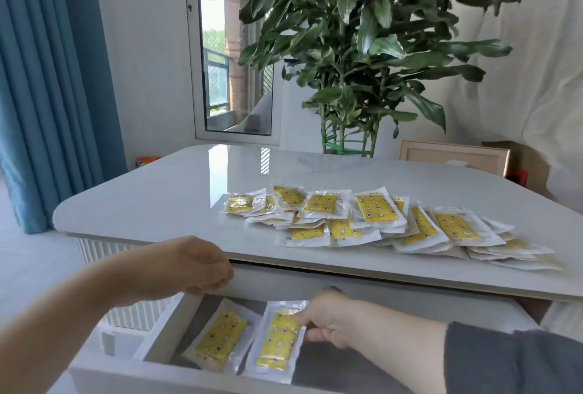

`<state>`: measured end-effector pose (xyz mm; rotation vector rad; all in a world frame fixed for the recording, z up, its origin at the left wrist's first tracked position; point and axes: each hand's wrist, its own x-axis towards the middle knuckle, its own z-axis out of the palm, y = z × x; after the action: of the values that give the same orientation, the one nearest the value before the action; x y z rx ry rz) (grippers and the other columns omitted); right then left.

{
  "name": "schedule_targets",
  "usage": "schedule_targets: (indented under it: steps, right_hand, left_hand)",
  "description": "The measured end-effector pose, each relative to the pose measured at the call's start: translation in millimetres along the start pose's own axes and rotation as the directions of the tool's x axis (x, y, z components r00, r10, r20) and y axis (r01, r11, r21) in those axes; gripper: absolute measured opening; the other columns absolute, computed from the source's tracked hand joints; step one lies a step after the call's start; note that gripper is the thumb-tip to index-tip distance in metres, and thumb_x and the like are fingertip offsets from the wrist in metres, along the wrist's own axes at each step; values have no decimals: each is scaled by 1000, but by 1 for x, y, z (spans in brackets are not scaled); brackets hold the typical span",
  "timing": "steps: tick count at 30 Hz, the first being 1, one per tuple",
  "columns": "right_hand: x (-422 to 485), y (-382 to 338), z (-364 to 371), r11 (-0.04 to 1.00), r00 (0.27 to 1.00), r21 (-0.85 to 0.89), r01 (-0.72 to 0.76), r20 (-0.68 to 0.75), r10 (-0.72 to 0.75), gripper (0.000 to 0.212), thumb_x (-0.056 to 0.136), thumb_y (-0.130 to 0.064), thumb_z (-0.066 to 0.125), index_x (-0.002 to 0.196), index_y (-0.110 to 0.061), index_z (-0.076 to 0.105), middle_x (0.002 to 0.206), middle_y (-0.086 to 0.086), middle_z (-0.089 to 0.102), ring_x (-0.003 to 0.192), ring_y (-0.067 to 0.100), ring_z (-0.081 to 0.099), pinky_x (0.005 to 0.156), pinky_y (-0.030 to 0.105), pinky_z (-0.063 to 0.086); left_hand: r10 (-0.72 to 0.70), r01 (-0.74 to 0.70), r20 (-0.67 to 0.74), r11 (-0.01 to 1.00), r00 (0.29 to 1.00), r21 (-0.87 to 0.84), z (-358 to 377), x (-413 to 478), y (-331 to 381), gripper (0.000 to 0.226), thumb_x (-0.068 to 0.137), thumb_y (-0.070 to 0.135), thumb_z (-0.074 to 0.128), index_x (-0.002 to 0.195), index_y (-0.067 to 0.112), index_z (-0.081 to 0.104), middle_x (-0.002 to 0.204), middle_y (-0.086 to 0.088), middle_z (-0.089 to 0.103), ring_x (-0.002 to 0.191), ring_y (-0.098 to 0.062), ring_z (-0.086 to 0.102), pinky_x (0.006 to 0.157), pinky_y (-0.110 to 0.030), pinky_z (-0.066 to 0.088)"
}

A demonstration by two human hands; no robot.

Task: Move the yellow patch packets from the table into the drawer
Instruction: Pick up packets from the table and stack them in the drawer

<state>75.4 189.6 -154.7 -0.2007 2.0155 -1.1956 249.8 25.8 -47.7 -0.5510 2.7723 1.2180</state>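
Right hand point(328, 318): the fingers point(318, 335) pinch the right edge of one yellow patch packet in a clear plastic wrapper point(277, 338). This packet lies inside the open white drawer point(164, 330). A grey sleeve point(504, 359) covers the forearm.

A second yellow patch packet point(220, 337) lies flat just left of the first. The drawer front cuts off its near end.

Left hand point(192, 267): the fingers are curled at the drawer's rear left corner, under the edge of the glossy white tabletop point(157, 198). The fingertips are hidden, so a grip cannot be confirmed.

An overlapping pile of yellow patch packets point(378, 223) lies on the tabletop. Small printed figures are visible; the label text is too small to read.
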Motion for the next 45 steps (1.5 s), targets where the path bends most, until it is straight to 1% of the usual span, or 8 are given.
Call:
schedule_targets:
  steps: [4, 10, 16, 20, 24, 27, 31, 45]
  right_hand:
    - [13, 1, 4, 997, 1000, -82, -11, 20, 13, 13, 89, 5, 59, 100, 0, 55, 81, 4, 56, 65, 11, 61, 65, 25, 59]
    - [-10, -13, -1, 975, 984, -221, -10, 172, 49, 31, 92, -19, 59, 121, -11, 55, 131, 9, 54, 118, 22, 54, 107, 36, 41]
    - [-95, -39, -30, 653, 950, -699, 291, 290, -112, 39, 86, -43, 58, 117, -21, 66, 118, -6, 67, 108, 9, 62, 96, 26, 45]
    - [-136, -53, -67, 835, 933, -451, 315, 307, -187, 26, 89, -32, 60, 94, -8, 67, 86, 6, 71, 70, 16, 63, 69, 27, 55]
    - [-133, -82, -104, 886, 921, -281, 369, -15, -389, 11, 87, -14, 57, 78, -9, 55, 71, 11, 53, 53, 19, 45, 48, 25, 40]
    - [-100, -102, -132, 785, 742, -509, 354, -358, -567, 9, 74, -16, 56, 67, -12, 54, 61, 10, 54, 52, 22, 48, 52, 27, 39]
    - [-74, -111, -156, 710, 626, -685, 164, -484, -612, 19, 69, -12, 54, 56, -11, 40, 52, 2, 40, 49, 22, 37, 45, 22, 24]
    - [-23, -104, -163, 715, 731, -698, -32, -504, -459, 49, 71, -58, 69, 79, -12, 54, 74, 2, 58, 77, 25, 61, 50, 23, 35]
  left_hand:
    - [64, -67, -22, 977, 998, -203, -7, -2, 7, 24, 96, 21, 49, 99, 11, 71, 95, -4, 75, 93, -18, 70, 91, -35, 55]
    - [117, -161, -144, 923, 983, -348, -16, -4, 9, 55, 70, 61, 64, 93, 12, 75, 97, -8, 75, 93, -23, 71, 88, -37, 56]
    - [-69, -126, -435, 906, 898, -405, -10, 32, 27, 20, 93, 18, 59, 89, 1, 69, 85, -19, 71, 76, -28, 66, 79, -39, 59]
    - [-130, -51, -446, 927, 885, -371, -1, 85, 45, 24, 84, 19, 67, 78, -3, 62, 70, -15, 58, 61, -25, 54, 73, -38, 57]
    - [-134, 97, -527, 991, 840, -98, 5, 137, 55, 26, 77, 26, 62, 64, 8, 48, 64, -8, 48, 59, -23, 45, 58, -24, 37]
    - [-158, 293, -660, 951, 734, 98, -3, 160, 46, 25, 81, 30, 52, 67, 10, 50, 79, -9, 56, 73, -28, 54, 56, -25, 36]
    - [-208, 466, -692, 861, 691, 205, -18, 175, 28, 30, 81, 41, 49, 87, 14, 60, 88, -9, 59, 87, -30, 56, 71, -29, 45]
    - [-403, 518, -548, 853, 733, 66, -36, 176, 19, 68, 72, 49, 76, 117, 5, 52, 97, -7, 54, 84, -22, 53, 66, -26, 41]
